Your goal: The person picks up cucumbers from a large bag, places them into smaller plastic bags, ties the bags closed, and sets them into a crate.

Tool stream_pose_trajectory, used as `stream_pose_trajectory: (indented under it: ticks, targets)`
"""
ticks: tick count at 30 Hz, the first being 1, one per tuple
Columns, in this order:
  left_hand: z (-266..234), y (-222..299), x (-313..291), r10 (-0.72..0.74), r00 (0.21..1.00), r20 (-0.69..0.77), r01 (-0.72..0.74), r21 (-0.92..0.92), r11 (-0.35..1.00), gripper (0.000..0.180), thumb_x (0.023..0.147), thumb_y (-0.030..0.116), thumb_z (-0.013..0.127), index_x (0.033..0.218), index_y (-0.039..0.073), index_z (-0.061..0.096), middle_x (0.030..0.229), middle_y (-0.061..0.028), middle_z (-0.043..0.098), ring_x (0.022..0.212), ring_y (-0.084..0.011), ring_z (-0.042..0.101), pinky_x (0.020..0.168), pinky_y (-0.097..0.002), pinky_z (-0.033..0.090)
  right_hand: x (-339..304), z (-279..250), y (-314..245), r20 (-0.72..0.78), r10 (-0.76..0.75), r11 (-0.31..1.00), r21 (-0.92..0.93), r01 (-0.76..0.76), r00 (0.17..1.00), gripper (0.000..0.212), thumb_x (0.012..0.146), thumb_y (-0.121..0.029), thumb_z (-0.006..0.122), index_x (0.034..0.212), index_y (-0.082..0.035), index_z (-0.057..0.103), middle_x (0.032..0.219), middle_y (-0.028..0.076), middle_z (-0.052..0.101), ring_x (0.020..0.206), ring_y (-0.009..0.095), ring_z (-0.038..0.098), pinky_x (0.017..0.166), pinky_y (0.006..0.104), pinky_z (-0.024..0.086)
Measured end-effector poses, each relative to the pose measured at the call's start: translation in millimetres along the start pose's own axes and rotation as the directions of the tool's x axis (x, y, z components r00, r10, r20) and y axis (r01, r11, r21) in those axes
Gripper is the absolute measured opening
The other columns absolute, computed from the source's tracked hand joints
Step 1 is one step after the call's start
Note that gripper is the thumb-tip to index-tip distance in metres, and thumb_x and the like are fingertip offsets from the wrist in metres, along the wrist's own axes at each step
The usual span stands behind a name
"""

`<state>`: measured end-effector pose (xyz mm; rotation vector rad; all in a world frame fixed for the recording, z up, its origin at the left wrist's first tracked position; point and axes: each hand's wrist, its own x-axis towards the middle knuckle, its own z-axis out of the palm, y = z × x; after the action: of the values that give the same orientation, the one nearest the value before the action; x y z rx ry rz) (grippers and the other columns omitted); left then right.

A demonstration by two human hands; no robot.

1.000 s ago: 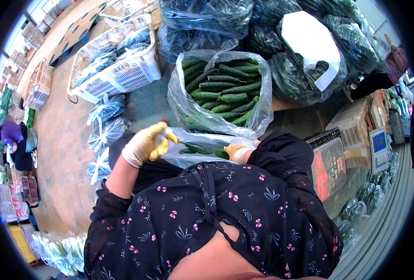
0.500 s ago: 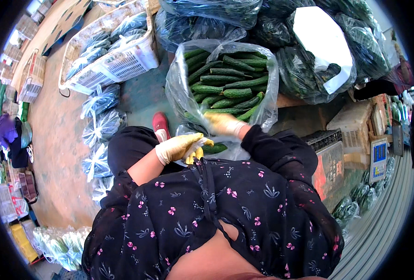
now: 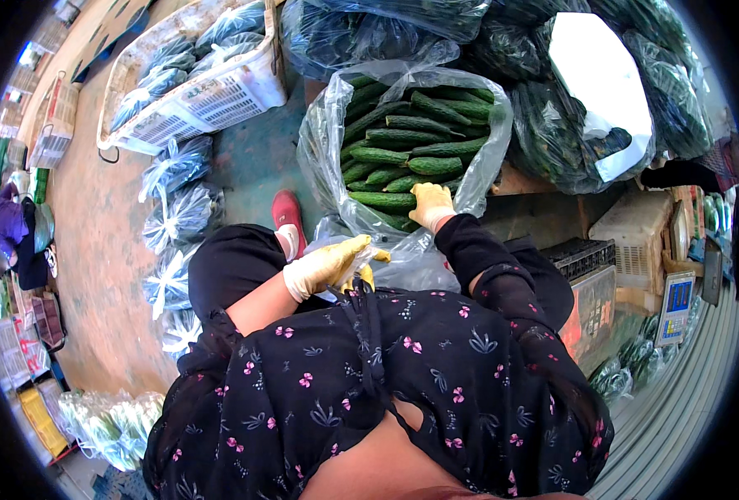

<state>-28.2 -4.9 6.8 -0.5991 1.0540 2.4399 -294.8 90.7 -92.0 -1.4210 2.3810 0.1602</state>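
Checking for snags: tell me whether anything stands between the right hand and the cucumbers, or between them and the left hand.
Nothing visible stands between the right hand and the cucumbers: it is at them, in the mouth of the large clear bag. Toward the left hand, that bag's near edge stands in the way.

Your left fingers [image 3: 351, 245]: gloved yellow, cream toward your wrist
Your right fingers [image 3: 422, 197]: the same yellow, again cream at your wrist
Cucumbers [image 3: 386, 156]: dark green, some lighter
Bag [image 3: 320, 158] around them: clear, greyish-white at the folds
Your blouse [image 3: 440, 358]: black, scattered with pink bows and pale outlined leaves
Your trousers [image 3: 226, 265]: plain black
Your shoe [image 3: 285, 210]: red
Crate [image 3: 211, 107]: white, stained brown
Floor [image 3: 107, 275]: reddish brown, with a grey-green stretch
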Motion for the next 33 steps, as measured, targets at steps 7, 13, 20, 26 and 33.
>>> stream_pose_trajectory:
  ticks: [7, 13, 20, 26, 33]
  targets:
    - [4, 5, -5, -0.003, 1.0, -0.022, 0.002, -0.018, 1.0, 0.067, 0.101, 0.059, 0.031, 0.136, 0.007, 0.054, 0.08, -0.0105, 0.065, 0.061, -0.0157, 0.061, 0.054, -0.0263, 0.049, -10, -13, 29, 0.018, -0.156, 0.98, 0.13, 0.152, 0.988, 0.045, 0.067, -0.026, 0.074, 0.109, -0.009, 0.068, 0.105, 0.017, 0.063, 0.107, 0.034, 0.06, 0.092, 0.042, 0.049]
    - [-3, -3, 9, 0.02, 0.999, 0.041, -0.021, 0.029, 0.999, 0.069, 0.101, 0.06, 0.032, 0.138, 0.005, 0.051, 0.079, -0.0112, 0.065, 0.062, -0.017, 0.064, 0.053, -0.0281, 0.051, -23, 17, 84, 0.148, 0.216, 0.788, 0.557, -0.262, 0.965, 0.048, 0.074, -0.022, 0.072, 0.118, -0.006, 0.062, 0.098, 0.016, 0.07, 0.091, 0.028, 0.068, 0.084, 0.035, 0.052]
    - [2, 5, -1, -0.019, 0.999, 0.029, 0.019, -0.003, 1.0, 0.072, 0.1, 0.061, 0.033, 0.139, 0.002, 0.048, 0.081, -0.0156, 0.068, 0.061, -0.018, 0.064, 0.053, -0.0274, 0.051, -40, 11, 40, 0.4, 0.18, 0.832, 0.425, -0.356, 0.899, 0.077, 0.077, -0.053, 0.07, 0.135, -0.006, 0.055, 0.123, 0.02, 0.064, 0.115, 0.031, 0.061, 0.098, 0.0346, 0.047]
    - [3, 7, -2, 0.004, 1.0, 0.026, -0.003, -0.019, 1.0, 0.069, 0.101, 0.055, 0.035, 0.135, -0.003, 0.05, 0.077, -0.0183, 0.067, 0.063, -0.0246, 0.067, 0.054, -0.0299, 0.053, -22, 49, 50, 0.337, 0.26, 0.856, 0.353, -0.377, 0.905, 0.072, 0.079, -0.052, 0.068, 0.135, -0.009, 0.055, 0.121, 0.016, 0.066, 0.111, 0.03, 0.063, 0.097, 0.0343, 0.047]
    - [1, 2, -6, 0.085, 0.996, 0.029, -0.084, -0.023, 0.996, 0.071, 0.1, 0.06, 0.034, 0.135, 0.0, 0.051, 0.079, -0.0174, 0.069, 0.056, -0.0182, 0.064, 0.049, -0.0271, 0.051, -61, -14, 48, 0.451, 0.185, 0.123, 0.871, -0.476, 0.873, 0.026, 0.084, -0.024, 0.073, 0.101, -0.01, 0.058, 0.068, -0.001, 0.06, 0.047, 0.009, 0.053, 0.041, 0.0247, 0.041]
